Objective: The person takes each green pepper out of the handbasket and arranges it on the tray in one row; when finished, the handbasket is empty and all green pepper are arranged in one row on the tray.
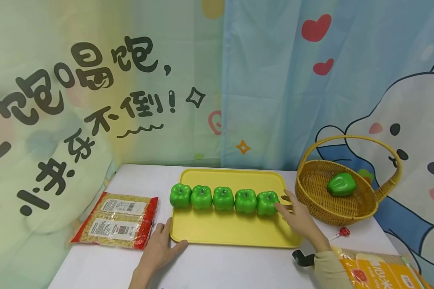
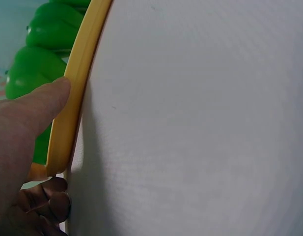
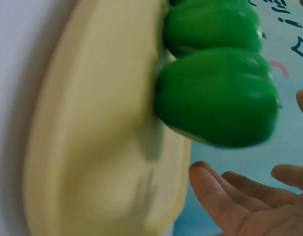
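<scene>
Several green bell peppers [image 1: 223, 198] stand in a row along the yellow tray [image 1: 235, 235], the leftmost overlapping its left rim in the head view. My left hand [image 1: 160, 249] rests at the tray's front left corner, thumb on the front rim and fingers by the left side. In the left wrist view the thumb [image 2: 55, 93] is straight against the rim. Beside the rightmost bell pepper [image 3: 215, 98], my right hand [image 3: 254, 206] has its fingers spread, with a gap to the pepper in the right wrist view. Nothing is in that hand.
A wicker basket [image 1: 320, 206] holding another green bell pepper [image 1: 341, 184] stands at the right. A red-ended bag [image 1: 115, 220] lies left of the tray. A red lollipop [image 1: 344, 231], a black pipe-shaped object [image 1: 303, 258] and an orange bag [image 1: 379, 269] lie front right.
</scene>
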Demonstrator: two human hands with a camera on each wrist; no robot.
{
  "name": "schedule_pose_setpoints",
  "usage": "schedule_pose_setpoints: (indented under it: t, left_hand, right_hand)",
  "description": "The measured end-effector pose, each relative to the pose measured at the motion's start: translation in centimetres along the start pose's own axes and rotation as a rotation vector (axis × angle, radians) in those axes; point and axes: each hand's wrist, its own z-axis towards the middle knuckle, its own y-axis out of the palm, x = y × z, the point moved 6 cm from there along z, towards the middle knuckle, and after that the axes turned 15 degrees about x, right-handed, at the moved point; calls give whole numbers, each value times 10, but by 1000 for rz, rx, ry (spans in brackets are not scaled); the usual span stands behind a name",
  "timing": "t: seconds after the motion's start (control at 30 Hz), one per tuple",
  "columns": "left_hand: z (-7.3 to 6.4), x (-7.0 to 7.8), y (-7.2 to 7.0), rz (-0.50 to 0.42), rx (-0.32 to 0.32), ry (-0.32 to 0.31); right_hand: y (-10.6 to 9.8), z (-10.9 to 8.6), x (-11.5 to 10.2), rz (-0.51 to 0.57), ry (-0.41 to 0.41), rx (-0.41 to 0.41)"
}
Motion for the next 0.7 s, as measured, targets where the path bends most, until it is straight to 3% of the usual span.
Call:
schedule_pose_setpoints:
  t: [0.3,0.53,0.7]
  left_hand:
    - [0,1,-1,9,-26,-14]
    - [0,0,0,6,-19,-15]
    - [0,0,-1,4,-9,-4]
  right_hand:
    - [-50,9,5,-86,17,91]
    - [-84,17,14,-124,-14,135]
    - [-106,25,29,-173,13,180]
